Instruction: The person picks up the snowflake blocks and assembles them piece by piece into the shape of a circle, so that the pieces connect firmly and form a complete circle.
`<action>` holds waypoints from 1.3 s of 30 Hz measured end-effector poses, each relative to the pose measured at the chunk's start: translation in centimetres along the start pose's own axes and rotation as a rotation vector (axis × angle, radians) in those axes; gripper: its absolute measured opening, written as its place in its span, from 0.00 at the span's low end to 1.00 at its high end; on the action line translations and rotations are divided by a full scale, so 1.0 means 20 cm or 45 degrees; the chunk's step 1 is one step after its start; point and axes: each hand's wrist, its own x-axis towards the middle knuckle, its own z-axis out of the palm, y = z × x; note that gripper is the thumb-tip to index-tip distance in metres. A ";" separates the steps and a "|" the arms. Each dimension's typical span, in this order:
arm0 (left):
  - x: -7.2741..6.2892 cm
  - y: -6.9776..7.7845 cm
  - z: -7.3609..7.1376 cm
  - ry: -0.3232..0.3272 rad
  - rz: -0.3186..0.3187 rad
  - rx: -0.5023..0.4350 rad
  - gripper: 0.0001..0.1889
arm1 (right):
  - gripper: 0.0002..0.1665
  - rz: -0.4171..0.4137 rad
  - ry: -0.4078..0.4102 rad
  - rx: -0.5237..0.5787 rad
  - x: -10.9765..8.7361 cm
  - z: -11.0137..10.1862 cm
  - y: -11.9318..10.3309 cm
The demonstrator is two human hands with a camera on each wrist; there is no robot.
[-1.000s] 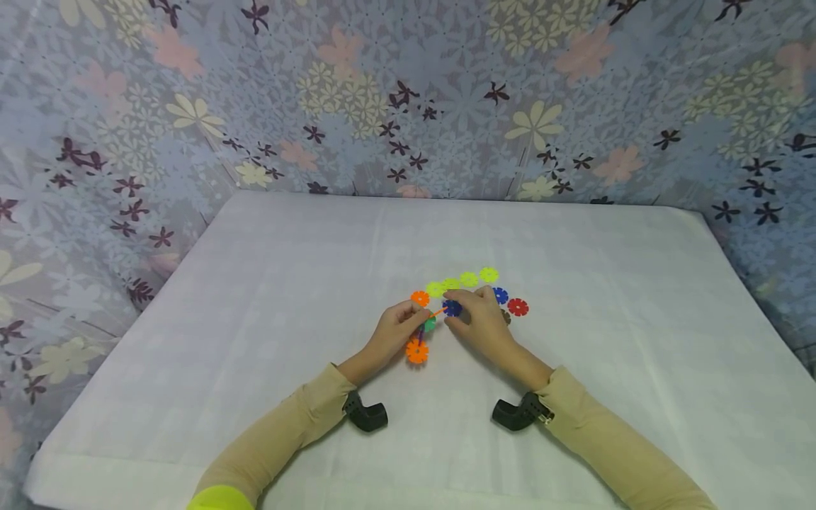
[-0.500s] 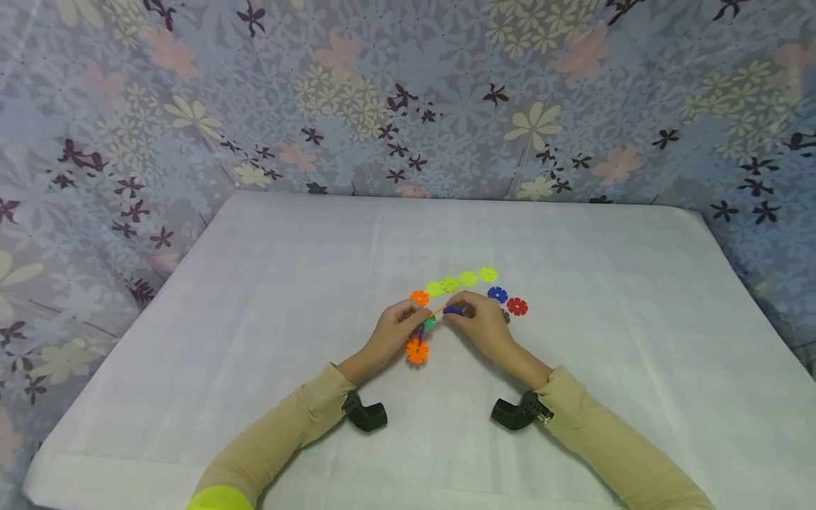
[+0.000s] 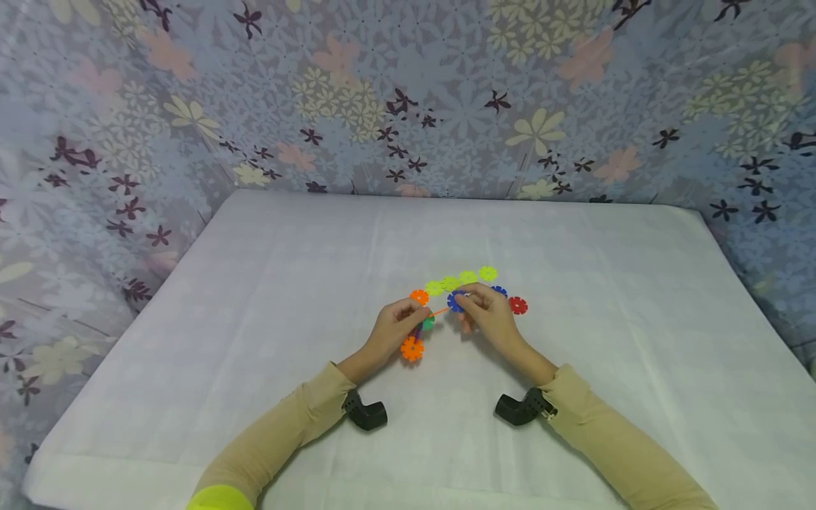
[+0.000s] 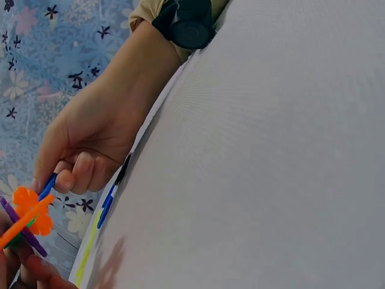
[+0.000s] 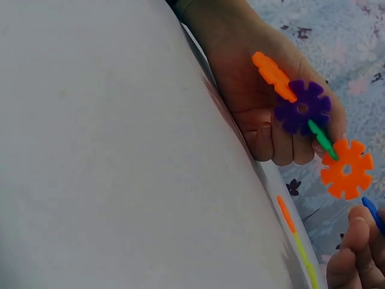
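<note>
My left hand pinches a short chain of slotted plastic snowflake discs. In the right wrist view the chain runs from an orange disc through a purple disc and a green disc to another orange disc. Thumb and fingertips hold it around the green piece. Facing it, my right hand pinches a blue snowflake disc between thumb and forefinger. This blue disc sits right by the upper orange disc's edge; in the right wrist view a small gap shows between them.
Beyond the hands, several yellow discs lie in a slanting row on the white-covered table, with a loose orange disc at its left end. A red disc and a partly hidden blue disc lie beside the right hand.
My right hand has turned the blue disc from edge-on to more face-on and shifted it slightly up. The brown disc under that hand is now hidden. The left hand stays nearly still.
</note>
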 end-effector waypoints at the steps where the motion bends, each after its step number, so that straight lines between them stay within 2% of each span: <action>1: 0.00 0.00 0.00 0.002 -0.005 0.007 0.11 | 0.09 0.009 -0.019 -0.004 0.00 0.00 0.00; 5: -0.01 0.05 0.01 0.000 -0.015 0.015 0.10 | 0.09 0.035 -0.074 -0.015 0.00 0.00 0.00; 10: -0.03 0.12 0.02 -0.006 -0.005 0.010 0.10 | 0.10 0.080 -0.087 0.029 0.00 -0.01 0.04; 17: -0.03 0.12 0.03 -0.025 -0.040 -0.031 0.11 | 0.11 0.183 -0.078 0.106 0.02 -0.04 0.15; 22: -0.02 0.12 0.03 -0.059 -0.041 -0.020 0.12 | 0.13 0.168 -0.136 0.087 0.02 -0.05 0.17; 25: -0.02 0.10 0.03 -0.069 -0.044 -0.021 0.11 | 0.13 0.195 -0.183 0.069 0.01 -0.05 0.11; 29: 0.00 0.02 0.02 -0.066 -0.043 -0.005 0.11 | 0.12 0.223 -0.232 0.029 -0.01 -0.05 0.04; 31: 0.01 -0.01 0.02 -0.075 -0.026 0.008 0.12 | 0.12 0.219 -0.246 0.013 -0.01 -0.05 0.05; 33: 0.01 -0.04 0.02 -0.072 -0.007 0.020 0.12 | 0.12 0.217 -0.249 0.003 -0.01 -0.05 0.05; 39: 0.00 -0.04 0.04 -0.006 -0.006 0.003 0.11 | 0.15 0.176 -0.261 0.038 -0.01 -0.04 0.06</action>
